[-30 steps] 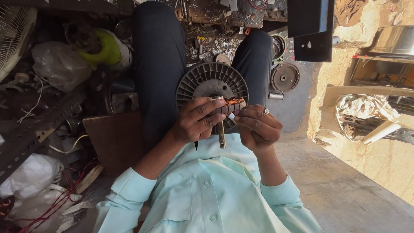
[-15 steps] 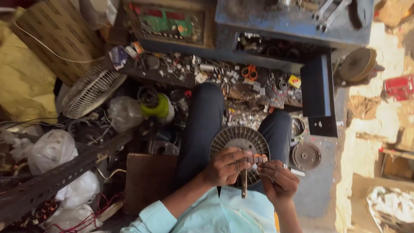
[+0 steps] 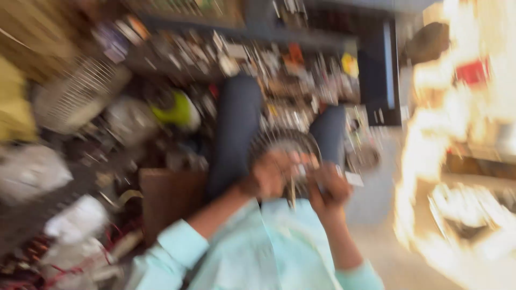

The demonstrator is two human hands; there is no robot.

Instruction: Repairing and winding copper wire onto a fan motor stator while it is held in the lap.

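Here a round ribbed fan motor part (image 3: 285,144) is steadied on the lap, frame centre, by the left hand (image 3: 273,174); the right hand (image 3: 329,187) sits beside it, finger positions lost to blur.

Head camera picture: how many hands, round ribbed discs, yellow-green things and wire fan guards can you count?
Hands: 2 (left hand, right hand)
Round ribbed disc: 1
Yellow-green thing: 1
Wire fan guard: 1
Total: 5
The picture is blurry, so smaller bits are left out.
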